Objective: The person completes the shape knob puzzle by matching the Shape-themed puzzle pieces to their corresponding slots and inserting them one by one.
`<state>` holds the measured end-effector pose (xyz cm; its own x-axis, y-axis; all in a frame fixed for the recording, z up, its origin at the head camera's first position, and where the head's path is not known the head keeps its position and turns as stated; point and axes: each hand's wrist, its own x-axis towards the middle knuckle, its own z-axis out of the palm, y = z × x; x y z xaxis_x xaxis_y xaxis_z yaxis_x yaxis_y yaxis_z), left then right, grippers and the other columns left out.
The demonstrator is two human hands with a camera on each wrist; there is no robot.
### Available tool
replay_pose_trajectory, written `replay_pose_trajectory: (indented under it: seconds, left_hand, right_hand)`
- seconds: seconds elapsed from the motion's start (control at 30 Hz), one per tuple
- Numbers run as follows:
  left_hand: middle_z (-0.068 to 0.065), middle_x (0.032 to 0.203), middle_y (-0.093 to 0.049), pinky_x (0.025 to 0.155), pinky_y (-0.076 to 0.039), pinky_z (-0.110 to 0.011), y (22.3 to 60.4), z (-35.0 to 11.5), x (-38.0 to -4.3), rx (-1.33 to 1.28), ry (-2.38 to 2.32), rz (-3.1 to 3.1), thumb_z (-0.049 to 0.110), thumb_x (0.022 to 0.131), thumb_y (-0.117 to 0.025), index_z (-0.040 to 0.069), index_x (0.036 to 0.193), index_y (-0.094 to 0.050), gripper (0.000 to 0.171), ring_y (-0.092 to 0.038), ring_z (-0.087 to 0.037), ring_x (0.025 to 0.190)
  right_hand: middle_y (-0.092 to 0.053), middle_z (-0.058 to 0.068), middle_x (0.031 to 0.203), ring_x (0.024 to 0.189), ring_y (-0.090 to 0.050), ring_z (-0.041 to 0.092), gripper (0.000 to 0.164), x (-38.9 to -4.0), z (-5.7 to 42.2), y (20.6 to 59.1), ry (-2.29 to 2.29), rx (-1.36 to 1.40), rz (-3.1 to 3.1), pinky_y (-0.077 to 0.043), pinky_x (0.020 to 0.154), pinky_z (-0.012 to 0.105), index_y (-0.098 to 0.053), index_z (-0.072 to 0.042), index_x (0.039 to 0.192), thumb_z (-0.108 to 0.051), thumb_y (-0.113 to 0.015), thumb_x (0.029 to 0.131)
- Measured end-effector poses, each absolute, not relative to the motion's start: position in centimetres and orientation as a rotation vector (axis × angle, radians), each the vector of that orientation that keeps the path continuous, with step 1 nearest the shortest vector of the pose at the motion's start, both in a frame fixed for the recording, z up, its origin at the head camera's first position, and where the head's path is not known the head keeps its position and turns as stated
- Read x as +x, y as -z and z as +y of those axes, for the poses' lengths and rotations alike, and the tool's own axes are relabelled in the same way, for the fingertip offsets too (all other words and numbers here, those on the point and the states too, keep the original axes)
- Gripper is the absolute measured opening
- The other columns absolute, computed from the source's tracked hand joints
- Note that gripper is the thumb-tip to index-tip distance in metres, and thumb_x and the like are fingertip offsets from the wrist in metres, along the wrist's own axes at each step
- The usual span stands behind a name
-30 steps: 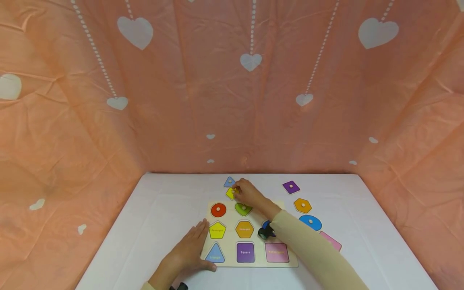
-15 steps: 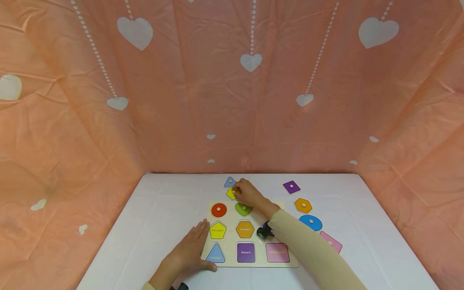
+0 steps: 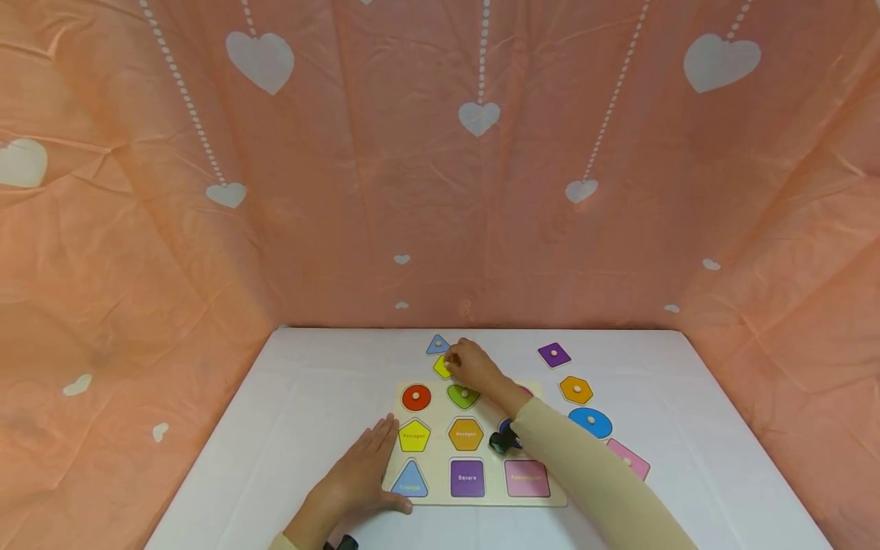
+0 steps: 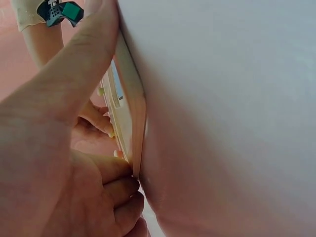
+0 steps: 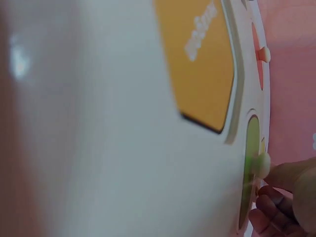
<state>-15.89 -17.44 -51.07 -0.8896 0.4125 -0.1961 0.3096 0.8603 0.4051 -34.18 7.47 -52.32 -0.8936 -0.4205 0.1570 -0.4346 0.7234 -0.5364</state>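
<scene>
In the head view my right hand [image 3: 474, 367] reaches over the board's far edge, and its thumb and fingers pinch the yellow pentagon puzzle piece [image 3: 441, 367], partly covering it. A blue triangle piece [image 3: 437, 345] lies just beyond. My left hand [image 3: 360, 470] rests at the near left corner of the wooden shape puzzle board [image 3: 440, 498], fingers extended along the left edge and thumb by the front edge. On the board, a red circle piece [image 3: 416, 397] and a green piece [image 3: 464, 396] sit in their recesses. The right wrist view shows the green piece's knob [image 5: 261, 165] near my fingers.
Right of the board lie a purple square piece [image 3: 554, 354], an orange hexagon piece [image 3: 576, 389], a blue oval piece [image 3: 590, 422] and a pink rectangle piece [image 3: 629, 458]. My right sleeve [image 3: 591, 466] crosses the board's right side. A peach curtain [image 3: 440, 229] stands behind the white table [image 3: 316, 367].
The yellow pentagon piece has shifted very slightly to the right under my right fingers. My left hand stays at the board's corner.
</scene>
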Motion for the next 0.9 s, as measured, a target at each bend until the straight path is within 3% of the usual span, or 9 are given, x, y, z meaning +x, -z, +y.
replay_pose_trajectory:
  seconds: [0.2, 0.57, 0.9]
  left_hand:
    - [-0.022, 0.176, -0.024, 0.133, -0.022, -0.056, 51.2, -17.5, -16.0, 0.547, -0.524, 2.764, 0.060, 0.067, -0.097, -0.006, 0.166, -0.029, 0.137, -0.023, -0.038, 0.163]
    - [-0.020, 0.176, -0.025, 0.133, -0.021, -0.056, 51.6, -17.4, -16.1, 0.520, -0.537, 2.768, 0.060, 0.065, -0.098, -0.004, 0.167, -0.029, 0.138, -0.022, -0.037, 0.164]
    - [-0.020, 0.176, -0.025, 0.134, -0.020, -0.055, 51.4, -17.3, -16.2, 0.500, -0.522, 2.770, 0.059, 0.065, -0.098, -0.003, 0.167, -0.028, 0.138, -0.022, -0.036, 0.164]
  right_hand:
    - [-0.061, 0.004, 0.094, 0.090, -0.058, 0.018, 0.006, -33.9, 7.8, 51.9, -0.973, 0.663, -2.875, -0.059, 0.089, 0.037, -0.078, -0.003, 0.103, -0.008, -0.076, 0.100]
    - [-0.061, 0.003, 0.096, 0.091, -0.057, 0.017, 0.008, -33.7, 8.8, 51.7, -0.974, 0.653, -2.890, -0.059, 0.090, 0.034, -0.078, -0.004, 0.104, -0.011, -0.078, 0.100]
    - [-0.061, 0.002, 0.102, 0.097, -0.058, 0.019, 0.011, -32.2, 9.0, 50.7, -1.021, 0.605, -2.940, -0.060, 0.099, 0.035, -0.078, -0.007, 0.108, -0.014, -0.078, 0.100]
